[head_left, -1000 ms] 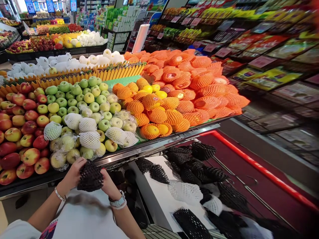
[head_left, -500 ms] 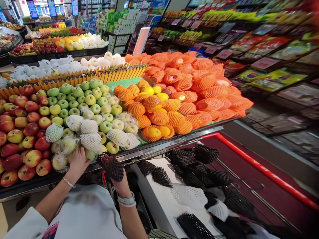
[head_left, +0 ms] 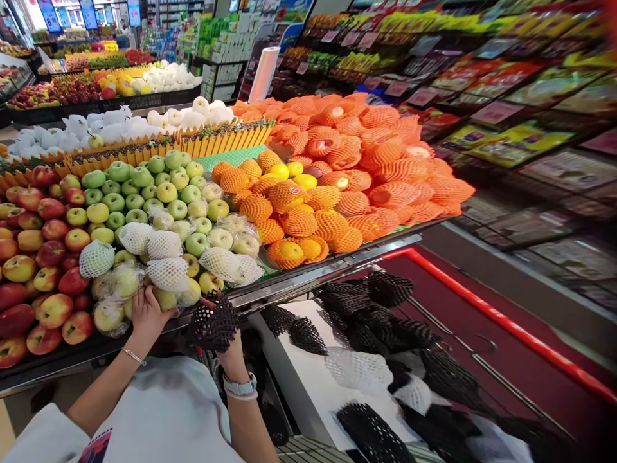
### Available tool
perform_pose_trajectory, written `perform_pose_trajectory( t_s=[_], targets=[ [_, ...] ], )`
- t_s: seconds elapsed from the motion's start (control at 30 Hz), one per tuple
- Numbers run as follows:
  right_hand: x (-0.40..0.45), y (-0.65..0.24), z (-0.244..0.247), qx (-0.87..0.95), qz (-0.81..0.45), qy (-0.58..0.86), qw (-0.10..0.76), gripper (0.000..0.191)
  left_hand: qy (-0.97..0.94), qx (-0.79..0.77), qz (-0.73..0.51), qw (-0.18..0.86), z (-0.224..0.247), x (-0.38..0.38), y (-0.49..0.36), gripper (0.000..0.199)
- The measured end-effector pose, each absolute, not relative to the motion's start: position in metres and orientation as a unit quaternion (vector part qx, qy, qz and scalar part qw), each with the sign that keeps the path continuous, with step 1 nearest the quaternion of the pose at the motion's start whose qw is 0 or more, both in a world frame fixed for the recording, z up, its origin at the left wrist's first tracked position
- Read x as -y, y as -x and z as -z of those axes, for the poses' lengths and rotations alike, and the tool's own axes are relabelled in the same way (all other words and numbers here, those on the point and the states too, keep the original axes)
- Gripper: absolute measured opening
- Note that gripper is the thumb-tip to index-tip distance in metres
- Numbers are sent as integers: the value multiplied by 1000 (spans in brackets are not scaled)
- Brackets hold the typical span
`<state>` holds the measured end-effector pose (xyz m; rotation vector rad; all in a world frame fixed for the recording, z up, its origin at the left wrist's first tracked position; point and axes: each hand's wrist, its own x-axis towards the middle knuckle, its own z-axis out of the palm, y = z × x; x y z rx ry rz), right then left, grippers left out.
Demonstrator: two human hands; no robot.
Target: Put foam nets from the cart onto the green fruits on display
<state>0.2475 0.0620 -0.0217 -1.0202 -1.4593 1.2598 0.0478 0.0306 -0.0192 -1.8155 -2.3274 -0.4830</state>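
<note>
At the front edge of the fruit display, my left hand (head_left: pixel 148 315) curls its fingers and thumb around a yellow-green apple (head_left: pixel 165 299); some fingertips are hidden among the fruit. Just above it lies a pear-shaped fruit in a white foam net (head_left: pixel 168 274). Bagged green apples (head_left: pixel 108 316) sit to the left of this hand. My right hand (head_left: pixel 232 354) is closed on a black foam net (head_left: pixel 214 325), which covers most of its fingers; a fingertip shows at the top. The net hangs just in front of the display edge.
Red apples (head_left: pixel 53 310) fill the left side. Orange-netted oranges (head_left: pixel 297 222) and larger fruit in red-orange nets (head_left: pixel 385 161) lie right. A white box top (head_left: pixel 308 379) holds loose black nets (head_left: pixel 371 434) and a white net (head_left: pixel 359 370). A red-edged cart (head_left: pixel 463 296) stands behind it.
The view has shifted slightly. My right hand has turned, and the black net now stands more upright over its fingers. My left hand stays at the apples.
</note>
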Motion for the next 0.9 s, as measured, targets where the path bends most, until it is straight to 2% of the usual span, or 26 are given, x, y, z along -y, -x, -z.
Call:
perform_pose_trajectory(
  t_s=[0.2, 0.33, 0.53, 0.7, 0.9],
  targets=[
    [-65, -247, 36, 574, -551, 394, 460, 41, 609, 773, 160, 74, 18, -38, -54, 75],
    [-57, -238, 50, 622, -523, 370, 451, 42, 603, 771, 191, 73, 23, -41, -51, 83],
    [-71, -219, 66, 700, -527, 286, 388, 45, 627, 734, 261, 22, 24, -38, -40, 63],
    [-105, -201, 52, 673, -538, 294, 414, 45, 593, 709, 377, -59, 10, -26, -36, 92],
    [-100, -194, 36, 655, -563, 291, 411, 52, 456, 632, 585, -226, -16, 5, -28, 105]
  ],
)
